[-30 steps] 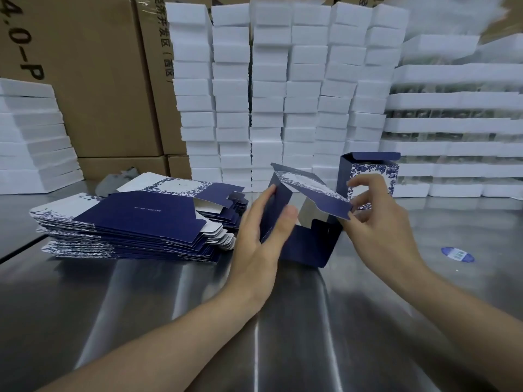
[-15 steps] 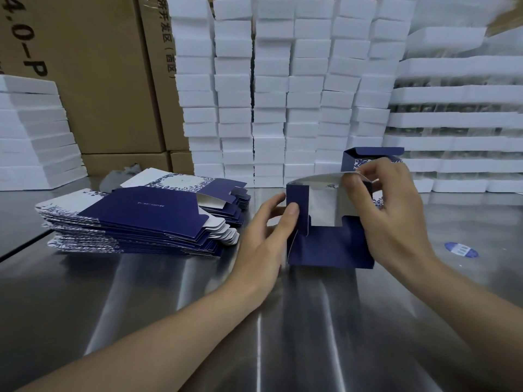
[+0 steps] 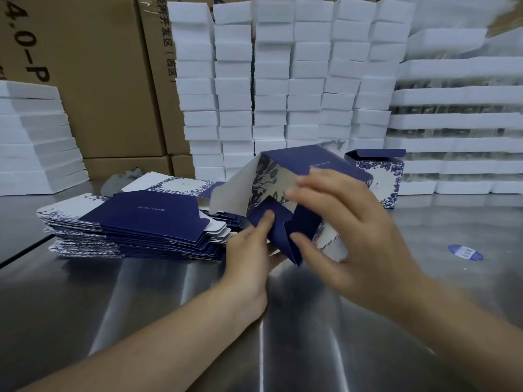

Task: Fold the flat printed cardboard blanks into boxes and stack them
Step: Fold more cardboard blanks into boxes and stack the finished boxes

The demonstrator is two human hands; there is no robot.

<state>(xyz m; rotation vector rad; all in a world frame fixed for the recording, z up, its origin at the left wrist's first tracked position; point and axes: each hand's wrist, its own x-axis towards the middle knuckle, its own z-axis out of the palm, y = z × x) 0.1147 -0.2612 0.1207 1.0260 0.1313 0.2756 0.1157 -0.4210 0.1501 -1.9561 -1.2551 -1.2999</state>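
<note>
A half-folded navy and white floral box point(image 3: 285, 176) is tilted in the air above the steel table, its end flaps facing me. My left hand point(image 3: 252, 250) holds it from below, with the thumb pressing a navy flap. My right hand point(image 3: 345, 230) grips the box's right side, fingers on the flaps; it is blurred. A pile of flat printed blanks point(image 3: 135, 224) lies to the left. One folded box point(image 3: 382, 176) stands upright behind my right hand, its lid flap raised.
The steel table point(image 3: 283, 321) has a blue oval sticker point(image 3: 465, 252) at the right. White foam blocks point(image 3: 283, 86) are stacked along the back, foam trays point(image 3: 458, 123) at the right, and brown cartons point(image 3: 93, 80) at the left.
The box has been lifted off the table and tipped so its end faces me. My right hand moved from the top flap down to the end flaps; my left thumb now presses a flap.
</note>
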